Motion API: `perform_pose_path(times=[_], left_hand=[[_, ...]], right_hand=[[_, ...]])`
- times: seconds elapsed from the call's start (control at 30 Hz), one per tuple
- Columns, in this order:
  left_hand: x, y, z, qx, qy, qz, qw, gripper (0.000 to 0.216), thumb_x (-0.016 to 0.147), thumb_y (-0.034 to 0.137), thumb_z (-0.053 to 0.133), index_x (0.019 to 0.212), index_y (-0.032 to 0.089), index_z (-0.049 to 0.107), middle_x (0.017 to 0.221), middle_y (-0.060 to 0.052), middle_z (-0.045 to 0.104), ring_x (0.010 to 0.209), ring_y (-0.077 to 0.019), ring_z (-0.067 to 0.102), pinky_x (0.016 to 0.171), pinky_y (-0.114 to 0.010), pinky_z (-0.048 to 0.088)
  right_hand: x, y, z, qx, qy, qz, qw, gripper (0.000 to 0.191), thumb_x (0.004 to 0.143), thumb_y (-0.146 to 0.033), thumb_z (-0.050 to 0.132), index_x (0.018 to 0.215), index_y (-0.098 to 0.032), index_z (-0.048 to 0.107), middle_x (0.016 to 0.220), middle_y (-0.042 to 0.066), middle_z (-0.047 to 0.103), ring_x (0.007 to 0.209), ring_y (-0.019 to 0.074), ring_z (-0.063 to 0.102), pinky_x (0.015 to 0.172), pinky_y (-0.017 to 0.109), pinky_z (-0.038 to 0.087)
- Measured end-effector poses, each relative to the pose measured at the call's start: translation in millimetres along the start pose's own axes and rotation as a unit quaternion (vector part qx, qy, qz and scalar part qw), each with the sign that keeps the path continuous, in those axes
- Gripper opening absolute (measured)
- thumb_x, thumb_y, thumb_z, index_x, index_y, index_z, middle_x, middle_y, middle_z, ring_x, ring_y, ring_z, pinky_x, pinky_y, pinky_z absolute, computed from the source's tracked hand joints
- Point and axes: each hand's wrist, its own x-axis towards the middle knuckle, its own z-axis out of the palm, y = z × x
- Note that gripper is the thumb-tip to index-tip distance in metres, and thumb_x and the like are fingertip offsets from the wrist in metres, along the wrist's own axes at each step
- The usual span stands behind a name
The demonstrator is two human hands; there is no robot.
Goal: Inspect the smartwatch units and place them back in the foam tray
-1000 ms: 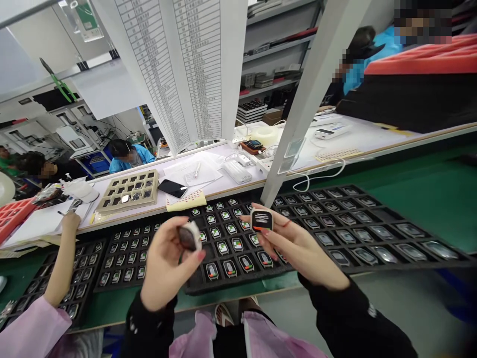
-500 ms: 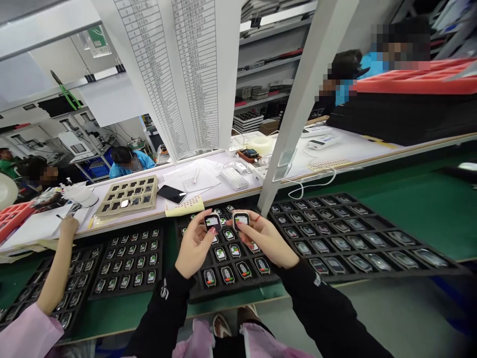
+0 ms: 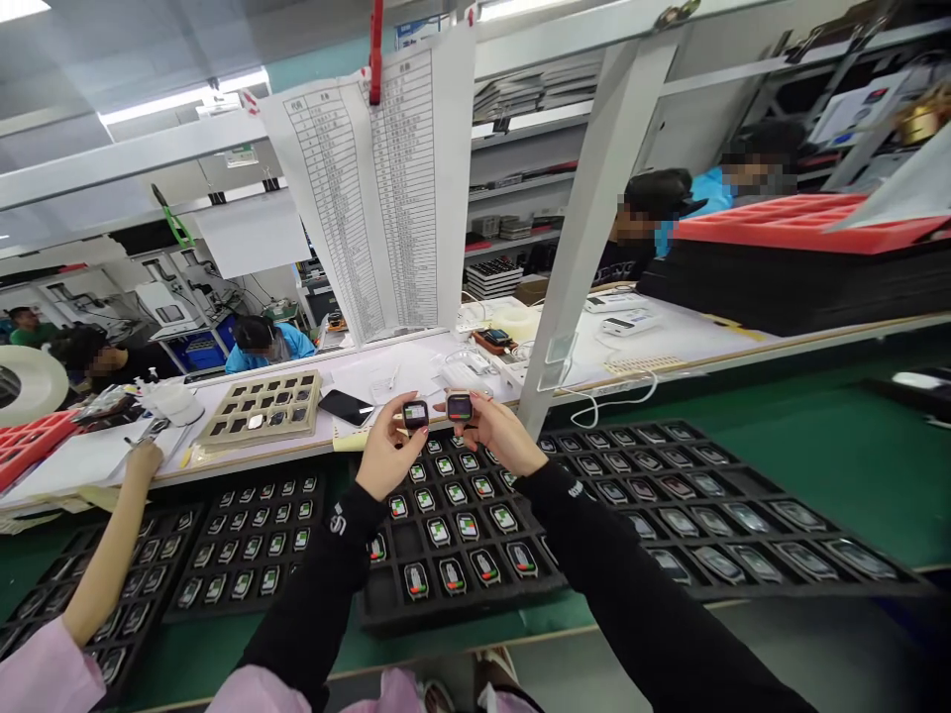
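My left hand (image 3: 387, 454) grips a smartwatch case (image 3: 415, 414) by its edges, its lit screen facing me. In my right hand (image 3: 503, 436) is a second smartwatch case (image 3: 459, 406), held beside the first with its screen darker. No straps show on either one. Both are raised above a black foam tray (image 3: 390, 601) of similar watches, most with white, green and red lit screens. A pocket (image 3: 405, 538) at that tray's left side holds no watch.
Another black tray (image 3: 724, 540) of watches lies right, and one (image 3: 249, 594) lies left. A co-worker's hand (image 3: 143, 460) writes at far left. A beige tray (image 3: 260, 411), a phone (image 3: 346, 407) and a slanted post (image 3: 586, 228) stand beyond. Red trays (image 3: 809, 223) top a stack right.
My view has tilted up. Both hands have lifted the watches slightly away from me, and the right watch is turned so its screen looks darker. The co-worker's hand stays in place.
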Motion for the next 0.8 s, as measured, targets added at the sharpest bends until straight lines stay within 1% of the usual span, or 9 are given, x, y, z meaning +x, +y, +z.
perform_pose_path(times=[0.13,0.23,0.43,0.63,0.8], left_hand=[[18.9,4.7,-0.6,0.012,0.025,0.026,0.999,0.052,0.073,0.024,0.069,0.123,0.020,0.052,0.113,-0.008,0.058,0.075,-0.0103,0.054,0.057,-0.019,0.041],[25.2,9.8,-1.0,0.017,0.024,0.043,0.999,0.052,0.072,0.022,0.069,0.122,0.021,0.053,0.113,-0.008,0.059,0.076,-0.0108,0.055,0.057,-0.019,0.040],[24.6,13.8,-2.2,0.012,0.031,0.042,0.999,0.051,0.073,0.021,0.068,0.122,0.021,0.053,0.111,-0.008,0.058,0.073,-0.0102,0.053,0.056,-0.020,0.040],[22.9,15.8,-0.2,0.019,0.018,0.056,0.998,0.049,0.074,0.020,0.067,0.121,0.021,0.053,0.116,-0.009,0.058,0.075,-0.0104,0.054,0.057,-0.019,0.041],[22.0,16.7,1.4,0.018,0.022,0.061,0.998,0.048,0.075,0.021,0.067,0.121,0.022,0.053,0.116,-0.009,0.059,0.076,-0.0109,0.055,0.058,-0.020,0.042]], right_hand=[[10.1,-13.2,3.9,-0.002,-0.007,-0.037,0.999,0.041,0.083,-0.047,0.058,0.111,-0.017,0.057,0.103,0.012,0.068,0.060,0.0150,0.053,0.040,0.021,0.037],[12.2,-22.1,5.4,-0.007,-0.012,-0.051,0.999,0.038,0.084,-0.046,0.056,0.110,-0.018,0.056,0.103,0.011,0.068,0.061,0.0151,0.054,0.040,0.021,0.037],[8.1,-32.4,3.0,-0.021,-0.017,-0.062,0.998,0.038,0.087,-0.045,0.055,0.114,-0.018,0.056,0.106,0.013,0.067,0.062,0.0154,0.055,0.040,0.021,0.039],[4.3,-30.1,-0.2,-0.030,-0.029,-0.059,0.997,0.037,0.089,-0.045,0.054,0.116,-0.020,0.056,0.106,0.011,0.067,0.063,0.0157,0.056,0.041,0.022,0.040],[1.7,-30.8,-0.1,-0.029,-0.040,-0.049,0.998,0.036,0.090,-0.045,0.053,0.114,-0.019,0.057,0.109,0.013,0.066,0.064,0.0160,0.056,0.041,0.022,0.040]])
